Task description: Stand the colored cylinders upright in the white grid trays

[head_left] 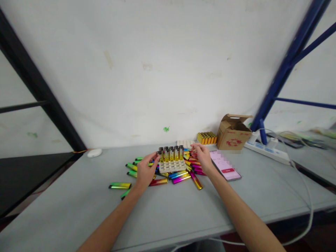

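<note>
A pale slotted tray (172, 167) stands on the table between my hands, with several clear yellow lighters (171, 154) with dark tops upright along its back. My left hand (146, 170) is at the tray's left end, thumb and forefinger closed around the dark top of a lighter (159, 153). To the right of the tray, my right hand (202, 156) has its fingers curled together above the pile; what they hold is too small to make out. Shiny coloured lighter sleeves (181, 178) lie around and under the tray, with a green one (120, 186) farther left.
Behind my right hand are another pale tray (186, 144) and a block of orange-yellow lighters (207, 138). An opened cardboard box (233, 134), a phone (225, 166) and a power strip (267, 152) with cables line the right side. A white oval object (94, 153) lies far left.
</note>
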Demonstrator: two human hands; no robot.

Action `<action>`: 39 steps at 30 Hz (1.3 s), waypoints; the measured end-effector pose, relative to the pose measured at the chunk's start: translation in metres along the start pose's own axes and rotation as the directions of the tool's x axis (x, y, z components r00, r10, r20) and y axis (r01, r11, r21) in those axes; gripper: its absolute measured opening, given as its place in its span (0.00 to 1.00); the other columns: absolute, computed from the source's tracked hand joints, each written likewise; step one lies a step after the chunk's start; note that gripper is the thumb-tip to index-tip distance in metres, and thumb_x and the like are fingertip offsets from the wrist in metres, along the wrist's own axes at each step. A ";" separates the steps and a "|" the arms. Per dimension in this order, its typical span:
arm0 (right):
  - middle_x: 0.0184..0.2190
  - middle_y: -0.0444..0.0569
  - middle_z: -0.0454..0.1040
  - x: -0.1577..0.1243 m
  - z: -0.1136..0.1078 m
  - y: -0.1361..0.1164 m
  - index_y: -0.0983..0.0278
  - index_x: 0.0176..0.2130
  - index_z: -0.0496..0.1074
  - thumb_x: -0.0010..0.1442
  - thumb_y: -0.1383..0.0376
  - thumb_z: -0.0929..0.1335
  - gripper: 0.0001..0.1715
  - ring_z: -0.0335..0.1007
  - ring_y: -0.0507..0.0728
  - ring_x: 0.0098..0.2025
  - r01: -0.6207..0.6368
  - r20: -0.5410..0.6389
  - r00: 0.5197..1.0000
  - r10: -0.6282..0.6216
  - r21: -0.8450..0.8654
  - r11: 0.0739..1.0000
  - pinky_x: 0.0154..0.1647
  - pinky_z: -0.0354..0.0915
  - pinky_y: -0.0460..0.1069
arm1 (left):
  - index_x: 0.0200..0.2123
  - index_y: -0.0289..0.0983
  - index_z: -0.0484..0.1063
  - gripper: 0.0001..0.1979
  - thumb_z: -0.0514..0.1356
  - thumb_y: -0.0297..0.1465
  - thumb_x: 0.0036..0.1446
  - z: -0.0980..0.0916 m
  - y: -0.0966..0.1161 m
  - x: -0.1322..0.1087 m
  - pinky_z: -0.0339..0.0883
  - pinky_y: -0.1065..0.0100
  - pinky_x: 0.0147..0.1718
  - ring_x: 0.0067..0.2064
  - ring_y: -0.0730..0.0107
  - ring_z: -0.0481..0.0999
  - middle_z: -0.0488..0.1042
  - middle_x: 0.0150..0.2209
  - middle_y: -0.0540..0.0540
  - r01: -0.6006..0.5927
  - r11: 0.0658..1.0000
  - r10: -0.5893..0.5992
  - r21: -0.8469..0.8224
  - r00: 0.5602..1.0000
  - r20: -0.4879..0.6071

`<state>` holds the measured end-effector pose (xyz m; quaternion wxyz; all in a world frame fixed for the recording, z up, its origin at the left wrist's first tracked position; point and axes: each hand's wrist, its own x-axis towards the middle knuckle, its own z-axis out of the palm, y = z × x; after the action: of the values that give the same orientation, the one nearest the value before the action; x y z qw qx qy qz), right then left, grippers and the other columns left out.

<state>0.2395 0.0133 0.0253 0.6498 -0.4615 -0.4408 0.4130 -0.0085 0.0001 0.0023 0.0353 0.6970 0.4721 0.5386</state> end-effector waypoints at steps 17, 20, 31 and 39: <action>0.32 0.51 0.76 -0.001 -0.003 0.006 0.64 0.33 0.75 0.58 0.62 0.63 0.13 0.70 0.59 0.34 0.292 0.060 0.952 -0.300 -0.471 0.832 0.38 0.65 0.54 | 0.55 0.37 0.66 0.21 0.57 0.36 0.59 -0.001 -0.007 0.001 0.70 0.56 0.47 0.45 0.60 0.75 0.74 0.44 0.41 -0.015 0.992 0.010 0.124 0.999 0.042; 0.35 0.53 0.76 0.004 -0.008 0.014 0.64 0.34 0.76 0.59 0.65 0.63 0.13 0.69 0.61 0.41 0.387 0.144 0.910 -0.389 -0.633 0.671 0.48 0.61 0.57 | 0.53 0.37 0.67 0.21 0.58 0.37 0.58 -0.002 -0.012 0.002 0.69 0.56 0.47 0.45 0.58 0.75 0.73 0.45 0.41 -0.014 0.990 0.005 0.140 0.998 0.064; 0.49 0.55 0.74 0.004 -0.011 0.026 0.60 0.37 0.81 0.60 0.59 0.66 0.14 0.60 0.63 0.58 0.495 0.425 0.859 -0.286 -0.831 0.254 0.62 0.50 0.59 | 0.43 0.36 0.73 0.18 0.52 0.42 0.62 -0.019 -0.024 0.010 0.65 0.53 0.52 0.48 0.55 0.71 0.73 0.44 0.40 -0.095 0.962 0.065 0.254 0.990 0.124; 0.44 0.54 0.76 0.009 -0.010 0.031 0.61 0.25 0.78 0.57 0.59 0.68 0.14 0.64 0.61 0.54 0.507 0.456 0.859 -0.233 -0.822 0.262 0.61 0.51 0.57 | 0.42 0.35 0.74 0.18 0.51 0.41 0.62 -0.032 -0.037 0.011 0.64 0.53 0.52 0.48 0.55 0.70 0.73 0.44 0.39 -0.047 0.950 0.001 0.307 0.989 0.149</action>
<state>0.2477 0.0263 -0.0043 0.2948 -0.5718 -0.7654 -0.0194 -0.0566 0.0135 0.0023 -0.0464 0.7373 0.5384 0.4054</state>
